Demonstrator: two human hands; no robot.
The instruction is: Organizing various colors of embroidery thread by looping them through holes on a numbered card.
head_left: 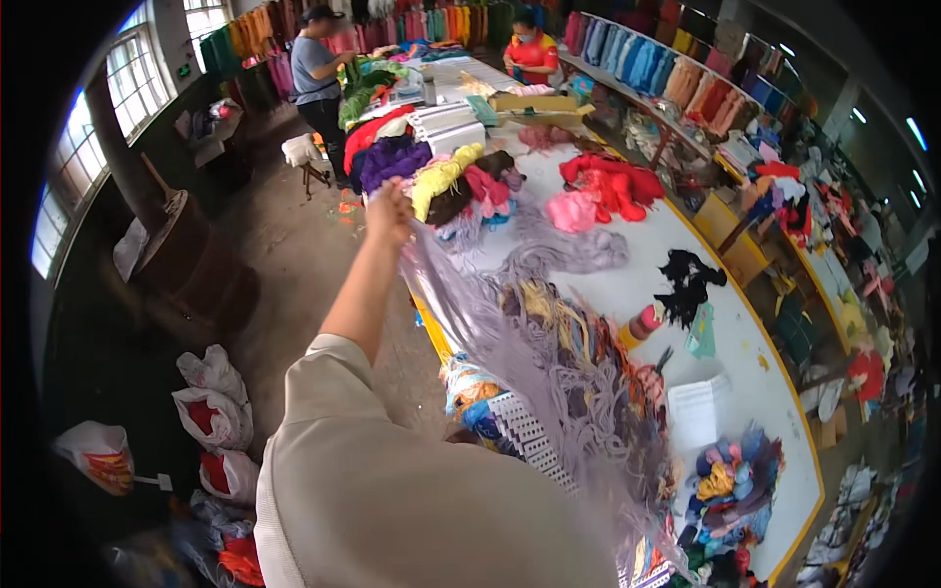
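Note:
My left hand (390, 211) reaches far forward at the end of a beige sleeve and is closed on a hank of pale lavender yarn (441, 284). From the fist the strands run down and to the right, blurred in places, across the white table (627, 265). They pass over a heap of mixed-colour threads (559, 323) and spread out near the lower edge. Just beyond the fist lie a purple yarn bundle (392, 162) and a yellow skein (446, 176). My right hand does not show.
Red yarn (613, 186), black yarn (689, 284), a thread cone (642, 323) and a multicoloured yarn pile (735, 480) lie on the table. White sacks (211, 412) stand on the floor at left. Two people work at the far end, near racks of hanging yarn (627, 59).

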